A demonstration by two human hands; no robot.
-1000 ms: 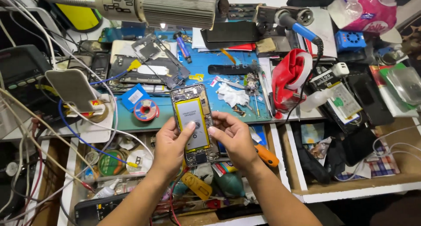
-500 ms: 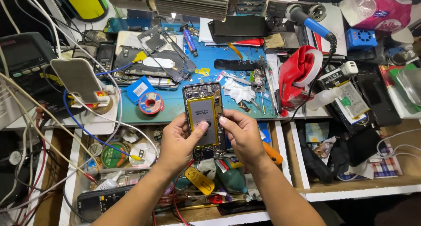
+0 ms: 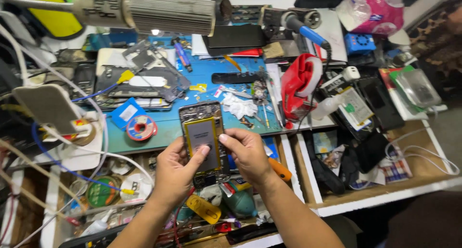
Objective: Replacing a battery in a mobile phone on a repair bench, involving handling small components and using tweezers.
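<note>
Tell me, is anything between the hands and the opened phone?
Nothing visible. The left hand and right hand both grip the opened phone directly, thumbs pressing on its battery.

Opened phone (image 3: 203, 137): matt grey battery, glossy metal frame. Blue mat (image 3: 168, 127) centre frame: smooth, rubbery. Crumpled white tissue (image 3: 239, 106): paper. Top-left ribbed cylinder (image 3: 166, 13): dull metal.

Opened phone (image 3: 204, 137) with its back cover off, grey battery framed in yellow exposed, held upright between my hands above the surface edge.
</note>
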